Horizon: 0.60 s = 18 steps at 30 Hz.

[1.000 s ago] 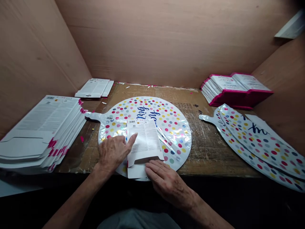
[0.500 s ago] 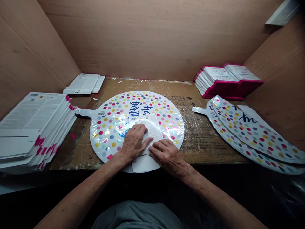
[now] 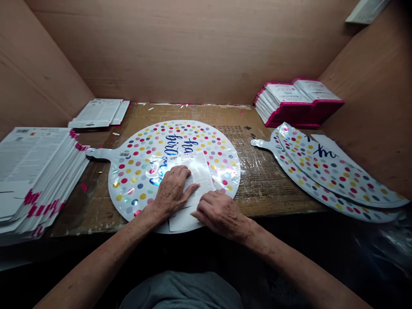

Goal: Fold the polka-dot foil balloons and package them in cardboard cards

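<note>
A flat foil balloon [image 3: 131,180] with colourful dots and blue lettering lies before me, its neck pointing left. On its near half rests a white printed card [image 3: 201,169] with a slit across its lower part. My left hand [image 3: 172,189] lies on the card, fingers stretched forward and thumb apart, pressing it down. At the card's lower right edge, my right hand [image 3: 222,212] is closed with curled fingers, its thumb over the card near the slit. The fingertips are partly hidden beneath that hand.
Left stands a large stack of printed cards [image 3: 35,163] with pink edges, and behind it a smaller card pile [image 3: 99,112]. Pink-edged packs [image 3: 299,103] sit at the back right. More dotted balloons [image 3: 337,180] overhang the front edge at right. Wooden panels [image 3: 144,51] enclose the cardboard-covered table [image 3: 264,184].
My right hand has shifted slightly back and curled more, its thumb now further over the lower card. My left hand stays on the card. The whole view has shifted a little.
</note>
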### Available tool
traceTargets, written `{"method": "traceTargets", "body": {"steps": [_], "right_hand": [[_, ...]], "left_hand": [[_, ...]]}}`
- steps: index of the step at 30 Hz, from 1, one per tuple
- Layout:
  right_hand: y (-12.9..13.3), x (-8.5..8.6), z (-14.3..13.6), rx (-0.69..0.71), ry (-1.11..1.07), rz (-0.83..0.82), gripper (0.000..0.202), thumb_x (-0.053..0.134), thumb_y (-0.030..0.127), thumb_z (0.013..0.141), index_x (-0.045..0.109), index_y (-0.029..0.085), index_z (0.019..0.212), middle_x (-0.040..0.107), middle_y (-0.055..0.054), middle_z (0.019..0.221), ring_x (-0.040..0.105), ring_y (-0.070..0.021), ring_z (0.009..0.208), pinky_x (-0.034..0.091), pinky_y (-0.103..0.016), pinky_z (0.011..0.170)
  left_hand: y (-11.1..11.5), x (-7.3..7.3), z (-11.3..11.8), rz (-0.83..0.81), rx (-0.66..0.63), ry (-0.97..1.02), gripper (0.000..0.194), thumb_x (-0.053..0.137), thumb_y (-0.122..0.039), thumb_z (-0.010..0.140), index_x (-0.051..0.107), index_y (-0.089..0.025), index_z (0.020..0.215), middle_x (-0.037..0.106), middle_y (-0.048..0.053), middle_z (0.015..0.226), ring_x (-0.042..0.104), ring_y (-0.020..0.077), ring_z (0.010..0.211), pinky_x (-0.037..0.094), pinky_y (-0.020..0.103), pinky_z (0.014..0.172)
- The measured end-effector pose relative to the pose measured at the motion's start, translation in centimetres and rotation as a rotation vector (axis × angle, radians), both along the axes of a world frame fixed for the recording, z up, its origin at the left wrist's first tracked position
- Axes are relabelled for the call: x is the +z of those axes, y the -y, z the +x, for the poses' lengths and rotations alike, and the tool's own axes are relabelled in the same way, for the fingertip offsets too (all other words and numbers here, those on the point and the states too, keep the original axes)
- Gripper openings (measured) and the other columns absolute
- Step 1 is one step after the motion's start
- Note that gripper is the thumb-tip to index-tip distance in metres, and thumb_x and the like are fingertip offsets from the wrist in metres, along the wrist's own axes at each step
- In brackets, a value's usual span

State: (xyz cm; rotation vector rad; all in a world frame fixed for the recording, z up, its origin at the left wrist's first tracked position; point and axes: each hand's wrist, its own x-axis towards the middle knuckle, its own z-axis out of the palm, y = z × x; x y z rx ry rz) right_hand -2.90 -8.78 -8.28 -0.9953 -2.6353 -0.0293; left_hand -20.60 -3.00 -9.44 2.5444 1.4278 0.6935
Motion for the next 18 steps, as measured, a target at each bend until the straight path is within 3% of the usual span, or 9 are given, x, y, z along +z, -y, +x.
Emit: {"method": "traceTargets", "body": {"steps": [3,7,11,15,18], "right_hand": [[0.7,-0.1,0.6,-0.082,-0.088,0.056,0.021,0.051,0.029,0.098,0.063,0.017,0.087,0.065,-0.006,0.085,0.057,-0.0192,0.082,0.040,-0.033,0.076],[0.8,-1.0,-0.3,-0.024,-0.070,0.140,0.016,0.053,0.025,0.097,0.065,0.015,0.092,0.065,-0.006,0.086,0.056,-0.0208,0.081,0.041,-0.034,0.074],[-0.3,-1.5,-1.5,0.060,0.020,0.123,0.016,0.055,0.024,0.096,0.064,0.013,0.090,0.065,-0.008,0.088,0.056,-0.0224,0.085,0.043,-0.036,0.077],[-1.4,-0.9,-2.0,0.102,0.138,0.079,0.018,0.053,0.026,0.097,0.063,0.012,0.091,0.064,-0.008,0.089,0.056,-0.0229,0.087,0.042,-0.036,0.075],[-0.7,0.2,-0.2,0.095,0.184,0.034,0.023,0.052,0.031,0.097,0.061,0.013,0.087,0.063,-0.008,0.084,0.055,-0.0209,0.079,0.040,-0.034,0.069]], "left_hand": [[0.6,-0.1,0.4,0.004,0.006,0.028,0.025,0.057,-0.038,0.088,0.054,-0.018,0.102,0.061,0.012,0.111,0.055,0.0280,0.105,0.046,0.044,0.093],[1.1,-0.4,0.2,0.002,0.020,0.050,0.025,0.059,-0.036,0.086,0.054,-0.017,0.101,0.061,0.014,0.113,0.055,0.0283,0.107,0.045,0.043,0.093],[0.8,-0.8,-0.5,-0.002,0.021,0.031,0.025,0.058,-0.037,0.086,0.055,-0.017,0.100,0.060,0.013,0.110,0.054,0.0281,0.107,0.045,0.043,0.092],[0.6,-0.8,-0.7,-0.008,0.000,-0.003,0.023,0.054,-0.035,0.087,0.055,-0.016,0.100,0.060,0.013,0.109,0.054,0.0284,0.104,0.045,0.043,0.091],[0.7,-0.6,-0.5,-0.003,-0.005,-0.015,0.028,0.056,-0.040,0.088,0.055,-0.015,0.101,0.060,0.014,0.111,0.054,0.0285,0.105,0.045,0.043,0.092]]}}
